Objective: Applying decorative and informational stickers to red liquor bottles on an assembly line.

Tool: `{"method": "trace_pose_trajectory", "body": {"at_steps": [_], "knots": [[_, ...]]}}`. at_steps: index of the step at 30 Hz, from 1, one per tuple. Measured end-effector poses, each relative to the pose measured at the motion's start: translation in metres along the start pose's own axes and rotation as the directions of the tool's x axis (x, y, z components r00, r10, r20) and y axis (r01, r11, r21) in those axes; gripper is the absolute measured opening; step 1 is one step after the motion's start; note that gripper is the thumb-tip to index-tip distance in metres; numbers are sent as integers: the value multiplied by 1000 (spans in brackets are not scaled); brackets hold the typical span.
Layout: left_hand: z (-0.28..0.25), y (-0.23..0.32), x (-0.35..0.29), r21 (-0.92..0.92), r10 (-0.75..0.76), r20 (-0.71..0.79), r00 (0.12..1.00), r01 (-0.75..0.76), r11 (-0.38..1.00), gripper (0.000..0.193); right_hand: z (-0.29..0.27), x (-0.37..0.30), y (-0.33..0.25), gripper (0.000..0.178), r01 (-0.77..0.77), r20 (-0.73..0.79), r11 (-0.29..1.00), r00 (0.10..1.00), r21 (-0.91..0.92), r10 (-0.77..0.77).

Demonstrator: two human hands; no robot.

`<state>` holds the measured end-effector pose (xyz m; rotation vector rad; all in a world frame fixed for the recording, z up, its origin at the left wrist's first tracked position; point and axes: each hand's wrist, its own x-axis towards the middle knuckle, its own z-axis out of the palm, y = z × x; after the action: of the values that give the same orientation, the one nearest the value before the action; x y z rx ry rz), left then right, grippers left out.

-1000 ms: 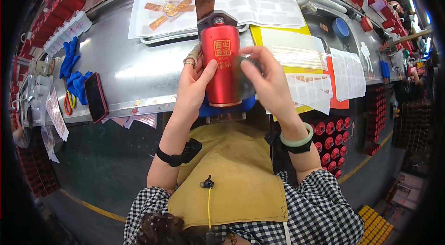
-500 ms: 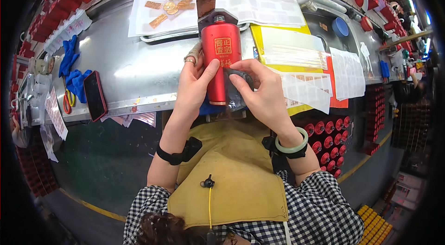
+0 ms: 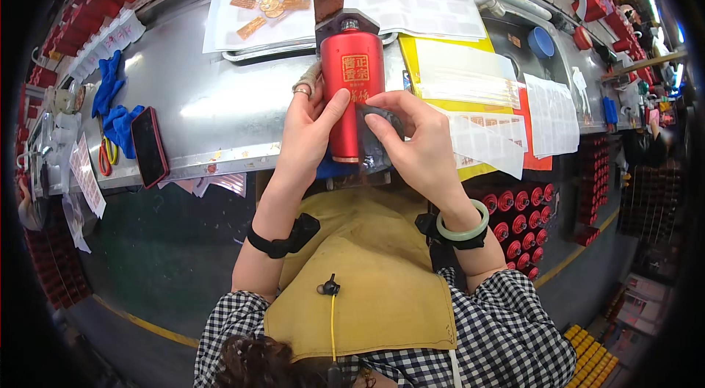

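A red bottle (image 3: pixel 355 76) with gold lettering lies in front of me, its neck in a dark metal holder (image 3: pixel 361 19) at the end of a brown bar. My left hand (image 3: pixel 311 120) is closed around the bottle's left side, thumb on its front. On the right, my right hand (image 3: pixel 413 131) pinches a dark grey, soft-looking piece (image 3: pixel 387 119), which touches the bottle's right side below the gold square. Whether it is a cloth or a pad I cannot make out. The left fingertips are hidden behind the bottle.
Gold stickers (image 3: pixel 272 6) lie on white sheets on the metal table (image 3: pixel 198 94). Sticker sheets and a yellow folder (image 3: pixel 409 50) lie on the right. A phone (image 3: pixel 150 147), blue gloves (image 3: pixel 117 127) and scissors (image 3: pixel 108 157) lie on the left. Red bottles (image 3: pixel 521 223) stand below on the right.
The view has shifted slightly. My right hand and the dark grey piece stay at almost the same place on the bottle; my left hand's grip looks the same.
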<state>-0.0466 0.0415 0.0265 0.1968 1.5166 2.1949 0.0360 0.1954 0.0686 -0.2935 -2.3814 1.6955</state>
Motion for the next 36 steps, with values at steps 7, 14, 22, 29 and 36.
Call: {"method": "trace_pose_trajectory", "body": {"at_steps": [7, 14, 22, 29, 36], "knots": [[0, -1, 1, 14, 0, -5, 1000, 0, 1000, 70, 2, -1, 3, 21, 70, -28, 996, 997, -59, -72], [0, 0, 0, 21, 10, 4, 1000, -10, 1000, 70, 3, 0, 6, 20, 107, -29, 991, 994, -79, -110], [-19, 2, 7, -26, -24, -110, 994, 22, 999, 71, -53, 44, -1, 24, 249, -231, 965, 937, -83, -262], [6, 5, -2, 68, 9, -15, 1000, -8, 998, 71, -33, 68, -31, 34, 466, 16, 842, 877, -271, -480], [8, -2, 0, 87, 49, -33, 998, -46, 995, 72, -8, 102, -18, 17, 750, 377, 493, 653, -441, -657]]}}
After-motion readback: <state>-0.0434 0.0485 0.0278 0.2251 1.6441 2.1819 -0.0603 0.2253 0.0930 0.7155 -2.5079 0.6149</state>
